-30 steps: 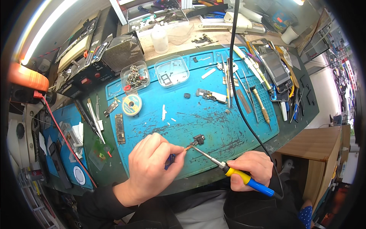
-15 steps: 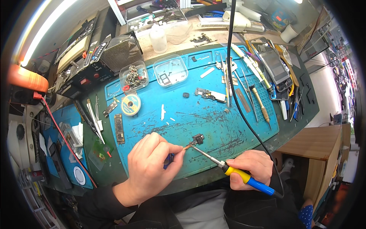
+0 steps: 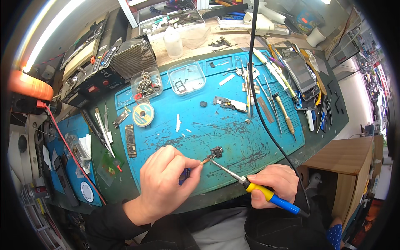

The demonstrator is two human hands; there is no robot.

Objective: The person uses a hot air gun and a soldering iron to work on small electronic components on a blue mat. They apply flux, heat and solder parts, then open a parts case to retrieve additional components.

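Observation:
My left hand (image 3: 164,179) pinches blue-handled tweezers (image 3: 186,174) whose tips hold down a small black electronic part (image 3: 215,152) on the blue work mat (image 3: 208,125). My right hand (image 3: 273,181) grips a soldering iron (image 3: 266,193) with a yellow and blue handle. Its metal tip touches the small part from the right. The iron's black cable (image 3: 266,125) runs up across the mat to the top of the view.
On the mat lie two clear dishes (image 3: 186,77) of small parts, a solder reel (image 3: 143,114), a narrow circuit board (image 3: 131,140) and several tweezers and screwdrivers (image 3: 283,112). A phone (image 3: 300,73) lies at the right. A wooden cabinet (image 3: 341,166) stands beyond the bench's right edge.
Almost nothing has moved. Both hands keep their grips, with the iron tip staying at the small part.

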